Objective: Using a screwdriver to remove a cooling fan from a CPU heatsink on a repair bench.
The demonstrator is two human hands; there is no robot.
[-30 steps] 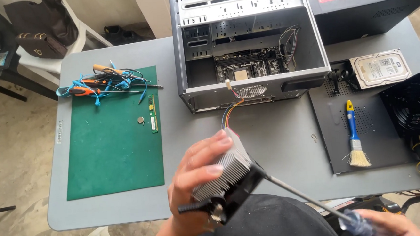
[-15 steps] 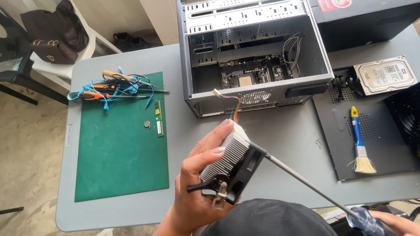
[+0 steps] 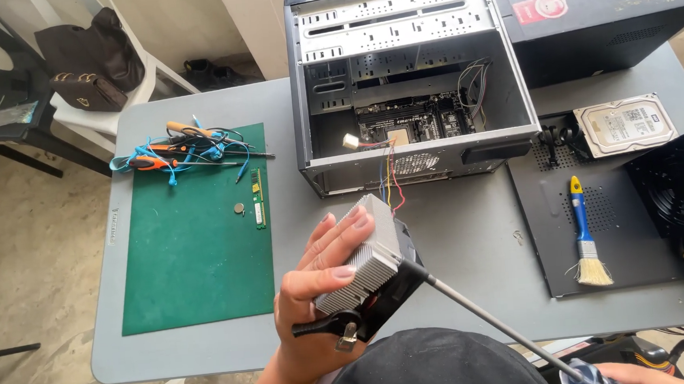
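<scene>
My left hand (image 3: 313,300) grips a finned metal processor cooler (image 3: 362,258) with a black fan frame, held above the table's near edge. Coloured wires (image 3: 390,183) run from it into the open computer case (image 3: 419,159). My right hand (image 3: 616,374), at the bottom right edge, holds a blue-handled screwdriver (image 3: 492,323). Its long shaft reaches up-left and the tip meets the cooler's black frame.
A green mat (image 3: 196,256) on the grey table (image 3: 455,232) carries a memory stick (image 3: 258,197), a coin cell (image 3: 238,208) and tangled tools (image 3: 181,150). To the right lie a black side panel (image 3: 544,203), a brush (image 3: 586,240), a hard drive (image 3: 624,125) and a fan unit (image 3: 681,179).
My left hand has kept hold of the cooler and turned it slightly, lifting it a little. The screwdriver stays against its black frame. My view has shifted to the left.
</scene>
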